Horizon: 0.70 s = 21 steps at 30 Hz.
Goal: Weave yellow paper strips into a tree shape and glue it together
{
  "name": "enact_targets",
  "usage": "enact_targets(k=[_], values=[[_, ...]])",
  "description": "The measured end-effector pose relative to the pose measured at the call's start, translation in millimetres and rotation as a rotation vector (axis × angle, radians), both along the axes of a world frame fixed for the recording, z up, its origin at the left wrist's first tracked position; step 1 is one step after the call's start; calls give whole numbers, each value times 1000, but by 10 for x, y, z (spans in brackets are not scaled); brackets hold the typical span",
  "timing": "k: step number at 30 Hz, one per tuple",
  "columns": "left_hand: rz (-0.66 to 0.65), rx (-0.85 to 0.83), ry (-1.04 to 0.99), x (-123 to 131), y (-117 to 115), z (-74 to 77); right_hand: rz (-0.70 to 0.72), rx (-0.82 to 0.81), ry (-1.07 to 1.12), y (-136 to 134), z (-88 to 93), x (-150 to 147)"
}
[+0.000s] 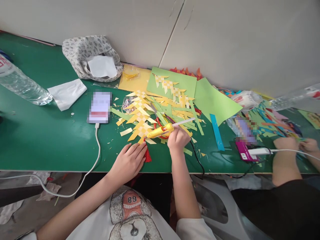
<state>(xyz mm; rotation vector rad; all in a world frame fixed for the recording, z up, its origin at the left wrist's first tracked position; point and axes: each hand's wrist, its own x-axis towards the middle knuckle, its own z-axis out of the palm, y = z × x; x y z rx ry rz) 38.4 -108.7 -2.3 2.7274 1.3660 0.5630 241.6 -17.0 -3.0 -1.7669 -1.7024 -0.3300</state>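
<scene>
My right hand (178, 138) is closed around a yellow hot glue gun (160, 130), with a translucent glue stick (183, 122) jutting from its back end. The gun's nozzle points left and down, close to the lower tip of a woven yellow-and-white paper strip piece (141, 125). At that tip, a red tassel (148, 156) hangs toward the table edge. My left hand (131, 158) lies palm down beside it, fingertips closed on the tassel's top; the thumb is mostly hidden. Under the gun, red-handled scissors (158, 123) show in part among the paper scraps.
Green and yellow paper strips (175, 111) litter the green table (62, 140). A phone (100, 107) with a white cable lies left, near a water bottle (25, 83) and a patterned cloth bag (87, 53). A co-worker's hands (287, 146) are at the right, by a magenta power strip (243, 151).
</scene>
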Motion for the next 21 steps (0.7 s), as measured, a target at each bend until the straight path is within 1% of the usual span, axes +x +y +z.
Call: enact_targets(k=[3, 8, 11, 17, 21], values=[[3, 0, 2, 1, 0, 4, -10, 3, -12, 8, -9, 9], [5, 8, 1, 5, -4, 0, -8, 101, 3, 9, -52, 55], [5, 12, -5, 7, -3, -2, -19, 131, 12, 5, -68, 66], [5, -3, 4, 4, -2, -15, 18, 98, -13, 10, -53, 60], [5, -8, 4, 1, -1, -24, 14, 91, -32, 13, -36, 56]])
